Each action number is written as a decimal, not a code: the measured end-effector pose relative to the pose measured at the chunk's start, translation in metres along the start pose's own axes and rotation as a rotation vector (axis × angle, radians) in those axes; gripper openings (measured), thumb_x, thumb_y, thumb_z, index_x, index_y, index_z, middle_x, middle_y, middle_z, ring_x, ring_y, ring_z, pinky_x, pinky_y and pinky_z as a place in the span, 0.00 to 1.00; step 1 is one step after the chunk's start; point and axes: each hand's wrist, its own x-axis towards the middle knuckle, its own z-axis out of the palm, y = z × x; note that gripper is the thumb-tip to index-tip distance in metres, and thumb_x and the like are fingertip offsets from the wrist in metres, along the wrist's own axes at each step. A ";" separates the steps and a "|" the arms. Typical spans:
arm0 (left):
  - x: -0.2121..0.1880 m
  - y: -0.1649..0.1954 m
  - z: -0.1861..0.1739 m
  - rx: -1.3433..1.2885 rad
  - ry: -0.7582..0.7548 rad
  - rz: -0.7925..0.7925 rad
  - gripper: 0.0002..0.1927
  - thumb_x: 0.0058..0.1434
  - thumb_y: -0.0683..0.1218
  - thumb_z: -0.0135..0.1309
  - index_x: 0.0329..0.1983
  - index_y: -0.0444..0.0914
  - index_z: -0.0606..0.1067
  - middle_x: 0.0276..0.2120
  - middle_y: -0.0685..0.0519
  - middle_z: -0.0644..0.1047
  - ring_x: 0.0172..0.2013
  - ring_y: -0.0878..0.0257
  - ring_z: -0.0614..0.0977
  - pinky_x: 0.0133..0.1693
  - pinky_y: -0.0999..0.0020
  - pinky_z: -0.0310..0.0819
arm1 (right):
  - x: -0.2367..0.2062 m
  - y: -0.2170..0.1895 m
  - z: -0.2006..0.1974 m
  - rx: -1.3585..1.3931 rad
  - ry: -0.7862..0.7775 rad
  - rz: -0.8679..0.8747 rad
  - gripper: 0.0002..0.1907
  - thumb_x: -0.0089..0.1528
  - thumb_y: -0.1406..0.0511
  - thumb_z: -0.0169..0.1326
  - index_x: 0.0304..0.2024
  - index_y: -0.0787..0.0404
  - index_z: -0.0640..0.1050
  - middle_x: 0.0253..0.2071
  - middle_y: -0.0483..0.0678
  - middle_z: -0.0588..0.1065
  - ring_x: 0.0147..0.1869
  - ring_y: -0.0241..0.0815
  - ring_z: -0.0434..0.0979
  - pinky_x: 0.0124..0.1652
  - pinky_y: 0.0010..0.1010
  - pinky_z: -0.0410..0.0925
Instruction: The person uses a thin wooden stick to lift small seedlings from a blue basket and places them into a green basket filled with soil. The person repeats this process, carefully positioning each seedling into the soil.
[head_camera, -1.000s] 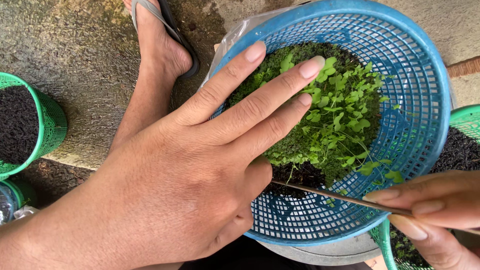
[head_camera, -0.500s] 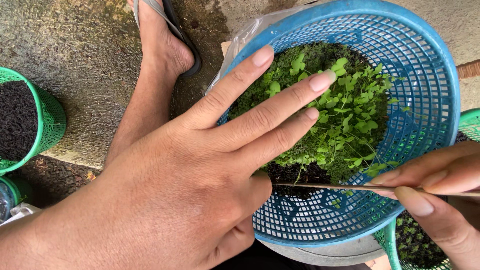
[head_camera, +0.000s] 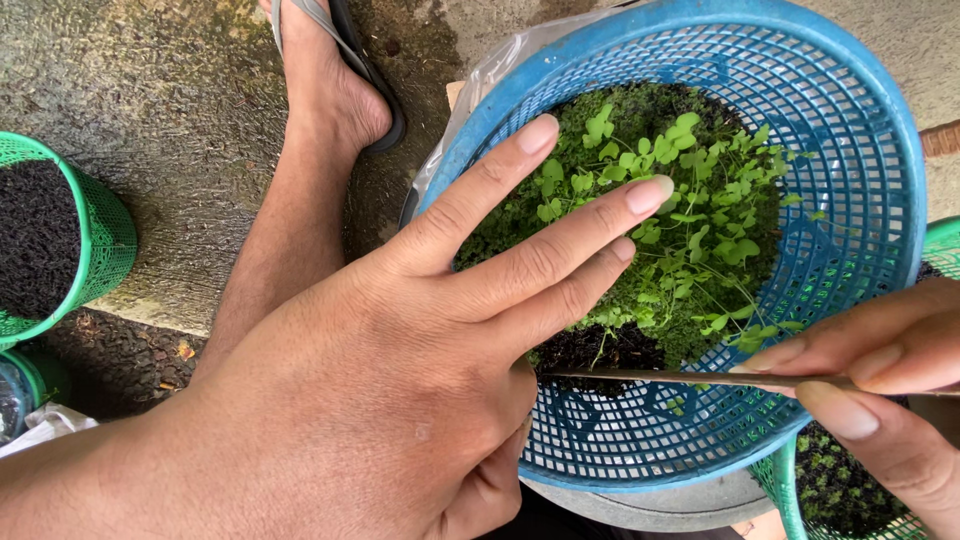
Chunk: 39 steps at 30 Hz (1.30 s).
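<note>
Now left hand (head_camera: 400, 400) steadies blue basket (head_camera: 880, 200); right hand (head_camera: 880, 390) pinches thin stick (head_camera: 660, 377).

Mossy concrete ground (head_camera: 180, 110), green mesh pot (head_camera: 105, 235) of dark soil, sandalled foot (head_camera: 325, 80)

Outdoor home-garden work spot: rough concrete ground (head_camera: 180, 120), a sandalled foot (head_camera: 330, 90), green mesh pots (head_camera: 105, 235) of dark soil (one at left), and a blue basket (head_camera: 860, 130) of seedlings (head_camera: 680, 220).
</note>
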 end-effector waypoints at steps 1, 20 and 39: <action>0.000 -0.001 0.000 -0.005 0.000 0.004 0.16 0.47 0.56 0.53 0.10 0.44 0.76 0.61 0.43 0.77 0.76 0.49 0.56 0.74 0.33 0.32 | 0.000 -0.001 0.000 0.003 -0.005 0.006 0.14 0.64 0.67 0.58 0.50 0.51 0.71 0.46 0.49 0.78 0.50 0.46 0.88 0.53 0.40 0.80; 0.000 -0.001 -0.001 0.020 -0.002 0.003 0.16 0.44 0.58 0.53 0.14 0.43 0.79 0.61 0.42 0.76 0.76 0.49 0.56 0.74 0.33 0.33 | 0.008 -0.015 0.012 -0.040 -0.079 -0.028 0.14 0.64 0.67 0.57 0.50 0.52 0.71 0.46 0.49 0.81 0.55 0.47 0.88 0.56 0.41 0.79; 0.001 0.000 0.000 0.035 -0.017 -0.008 0.17 0.44 0.58 0.52 0.13 0.42 0.78 0.61 0.41 0.76 0.76 0.49 0.56 0.74 0.33 0.31 | 0.011 -0.022 0.019 -0.030 -0.051 -0.003 0.13 0.63 0.69 0.58 0.49 0.53 0.72 0.45 0.50 0.81 0.54 0.47 0.89 0.55 0.41 0.79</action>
